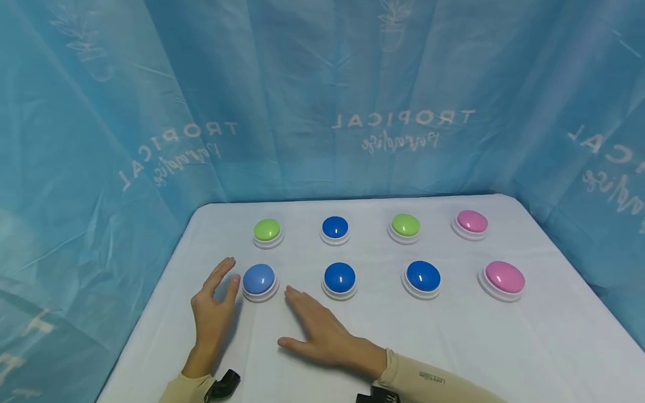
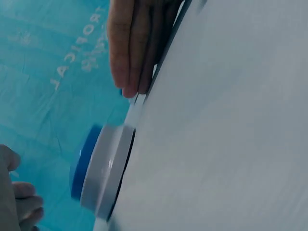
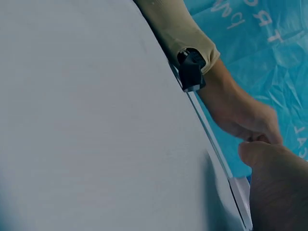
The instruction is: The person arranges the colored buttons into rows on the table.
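Note:
A push button with a pale blue dome [image 1: 259, 279] on a white round base stands between my two hands in the head view. My left hand [image 1: 214, 308] is just left of it, thumb apart from the extended fingers, holding nothing. To its lower right is my right hand [image 1: 322, 333], fingers straight and thumb spread, holding nothing. The left wrist view shows a blue button [image 2: 103, 168] side-on, with the right hand's straight fingers [image 2: 132, 53] above it in the picture. In the right wrist view, the right thumb [image 3: 274, 178] partly covers the left hand [image 3: 245, 113].
More dome buttons stand in two rows on the white-covered table [image 1: 453, 347]: blue ones [image 1: 340, 278], [blue button] in the near row, green ones [image 1: 267, 230] in the far row, pink ones [image 1: 505, 277] at right. Blue printed curtains [image 1: 302, 84] surround the table's back and sides.

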Motion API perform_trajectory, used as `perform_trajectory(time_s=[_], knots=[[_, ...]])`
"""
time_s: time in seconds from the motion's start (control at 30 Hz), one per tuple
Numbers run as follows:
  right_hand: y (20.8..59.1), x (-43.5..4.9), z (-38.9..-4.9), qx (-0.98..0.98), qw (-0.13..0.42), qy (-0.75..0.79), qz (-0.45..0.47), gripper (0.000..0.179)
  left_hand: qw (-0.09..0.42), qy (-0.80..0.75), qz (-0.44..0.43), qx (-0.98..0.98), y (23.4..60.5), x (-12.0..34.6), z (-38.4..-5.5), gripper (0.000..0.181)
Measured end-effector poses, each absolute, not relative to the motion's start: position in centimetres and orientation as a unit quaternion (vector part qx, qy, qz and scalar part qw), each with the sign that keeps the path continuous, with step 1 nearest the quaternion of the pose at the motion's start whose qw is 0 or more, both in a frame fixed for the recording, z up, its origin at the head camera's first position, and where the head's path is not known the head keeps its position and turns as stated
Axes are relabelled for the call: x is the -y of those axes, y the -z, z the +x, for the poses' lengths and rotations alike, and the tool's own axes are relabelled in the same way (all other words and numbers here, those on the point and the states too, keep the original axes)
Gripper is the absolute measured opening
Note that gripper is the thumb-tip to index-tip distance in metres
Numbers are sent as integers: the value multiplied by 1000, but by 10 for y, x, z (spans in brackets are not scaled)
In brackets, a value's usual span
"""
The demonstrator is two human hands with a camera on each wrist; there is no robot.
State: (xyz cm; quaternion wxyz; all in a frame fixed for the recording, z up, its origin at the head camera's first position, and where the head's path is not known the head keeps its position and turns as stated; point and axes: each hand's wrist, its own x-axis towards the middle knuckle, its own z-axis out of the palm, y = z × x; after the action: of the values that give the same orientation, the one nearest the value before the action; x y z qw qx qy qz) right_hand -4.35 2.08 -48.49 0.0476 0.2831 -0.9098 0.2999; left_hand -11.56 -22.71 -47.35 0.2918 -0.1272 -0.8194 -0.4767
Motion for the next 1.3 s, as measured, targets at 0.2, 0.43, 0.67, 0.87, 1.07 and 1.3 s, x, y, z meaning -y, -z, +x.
perform_trajectory(time_s=[0.2,0.43,0.67,0.87,1.07,1.3], knots=[[482,-42,-24,898,59,-326,290,75,342,475,-248,772,464,199,-97,48],[479,-67,-7,867,95,-371,320,57,313,508,-336,729,466,161,-68,47],[473,-96,-9,776,270,-431,373,30,246,520,-432,695,476,115,-40,50],[458,-130,-13,723,386,-452,353,13,154,520,-442,714,477,71,-17,54],[439,-182,-10,729,459,-429,272,19,37,489,-449,747,473,27,2,53],[418,-259,0,815,448,-366,27,17,-19,409,-480,776,467,-24,10,57]])
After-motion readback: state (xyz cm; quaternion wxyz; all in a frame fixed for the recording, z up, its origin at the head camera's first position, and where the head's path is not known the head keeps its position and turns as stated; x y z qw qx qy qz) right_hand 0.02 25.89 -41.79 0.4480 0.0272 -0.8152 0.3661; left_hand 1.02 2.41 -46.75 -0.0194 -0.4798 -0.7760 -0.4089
